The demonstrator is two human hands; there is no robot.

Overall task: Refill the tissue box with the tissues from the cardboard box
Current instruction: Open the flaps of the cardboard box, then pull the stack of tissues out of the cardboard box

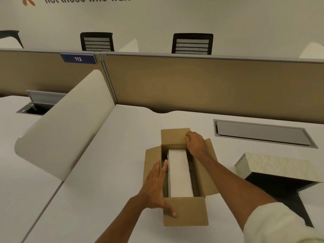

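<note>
A brown cardboard box (185, 212) lies on the white desk with all its flaps folded out. Inside it sits a long white stack of tissues (179, 174). My left hand (157, 186) rests flat and open on the box's left flap, thumb on the near flap. My right hand (195, 142) is at the far end of the box, fingers curled on the far flap's edge beside the tissues. The tissue box (278, 166), pale with a leaf pattern, stands tilted at the right, its dark open underside facing me.
A grey cable hatch (263, 133) is set in the desk (105, 172) behind the tissue box. A curved cream divider (64, 125) rises at the left. A tan partition (210, 85) closes the desk's far edge, with office chairs beyond.
</note>
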